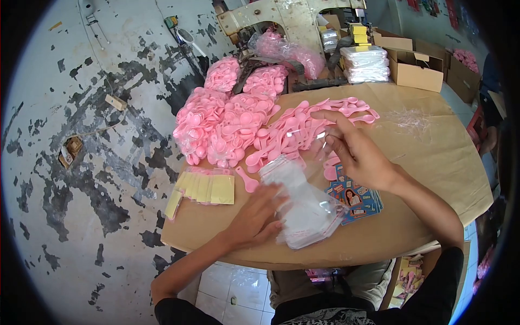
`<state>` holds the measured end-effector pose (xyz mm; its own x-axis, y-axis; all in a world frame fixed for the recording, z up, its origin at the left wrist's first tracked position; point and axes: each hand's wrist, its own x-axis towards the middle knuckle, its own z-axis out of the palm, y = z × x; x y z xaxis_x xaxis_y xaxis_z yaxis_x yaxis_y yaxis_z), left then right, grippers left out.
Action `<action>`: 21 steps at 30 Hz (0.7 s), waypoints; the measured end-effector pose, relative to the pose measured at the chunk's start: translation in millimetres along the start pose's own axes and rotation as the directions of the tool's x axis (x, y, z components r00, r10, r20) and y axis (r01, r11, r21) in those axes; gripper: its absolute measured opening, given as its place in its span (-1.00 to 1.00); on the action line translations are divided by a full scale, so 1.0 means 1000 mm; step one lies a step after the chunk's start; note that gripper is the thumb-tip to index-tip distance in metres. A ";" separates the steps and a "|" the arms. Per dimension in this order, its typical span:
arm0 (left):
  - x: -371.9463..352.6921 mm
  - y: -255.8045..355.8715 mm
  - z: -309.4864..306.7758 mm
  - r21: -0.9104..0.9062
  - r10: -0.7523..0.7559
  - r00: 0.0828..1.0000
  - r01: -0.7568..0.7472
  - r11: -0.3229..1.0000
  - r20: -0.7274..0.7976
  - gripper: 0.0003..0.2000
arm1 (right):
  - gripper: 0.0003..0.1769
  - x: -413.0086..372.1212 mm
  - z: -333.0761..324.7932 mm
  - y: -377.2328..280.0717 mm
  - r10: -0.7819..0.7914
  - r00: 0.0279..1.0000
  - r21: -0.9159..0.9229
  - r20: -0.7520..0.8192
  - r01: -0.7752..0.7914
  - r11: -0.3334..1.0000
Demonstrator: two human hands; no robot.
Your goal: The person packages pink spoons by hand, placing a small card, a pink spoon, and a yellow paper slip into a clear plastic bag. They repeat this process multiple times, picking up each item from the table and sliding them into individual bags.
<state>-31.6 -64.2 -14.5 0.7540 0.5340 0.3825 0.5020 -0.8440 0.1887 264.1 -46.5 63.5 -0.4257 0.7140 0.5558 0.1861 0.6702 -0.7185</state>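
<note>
My right hand [360, 154] is raised over the table with thumb and fingers closed on a clear plastic bag [318, 142]; its outline is hard to make out. Below it lie blue printed cards [355, 199] showing a picture of a person. My left hand [254, 214] is at the left edge of a pile of clear plastic bags [306, 208], its fingers smeared by motion. Just beyond that hand lies a single pink spoon [247, 180]. Loose pink spoons [287, 132] are heaped behind the bags, partly hidden by my right hand.
Bagged pink spoons [203, 122] are piled at the back left. Yellow cards in pink-edged packs [206, 187] lie at the left edge. Behind the table stand a machine [265, 19], stacked clear packs [366, 65] and a cardboard box [414, 70]. Plastic scraps [406, 120] lie at right.
</note>
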 end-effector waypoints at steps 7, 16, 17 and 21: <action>0.053 0.044 -0.013 -0.770 -0.219 0.973 0.088 0.632 -0.069 -0.36 | -0.43 -0.007 0.007 -0.023 -0.127 0.989 0.126 -0.081 0.136 0.983; 0.128 0.005 -0.009 -0.973 -0.392 0.915 0.169 0.157 0.095 -0.66 | -0.67 -0.034 -0.070 0.019 0.386 0.815 -0.388 0.432 -0.218 0.895; 0.128 0.001 -0.007 -0.979 -0.467 0.881 0.150 0.136 0.070 -0.68 | -0.65 -0.041 -0.067 0.029 0.352 0.836 -0.427 0.422 -0.159 0.890; 0.116 -0.023 0.008 -0.996 -0.578 0.813 0.092 0.002 0.074 -0.75 | -0.54 -0.051 -0.053 0.047 0.307 0.856 -0.435 0.416 -0.109 0.894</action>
<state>47.7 17.0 18.1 0.3536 0.9256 0.1352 -0.3513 -0.0026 0.9363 341.4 -40.2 23.5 -0.6756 0.7328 0.0810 0.5981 0.6090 -0.5209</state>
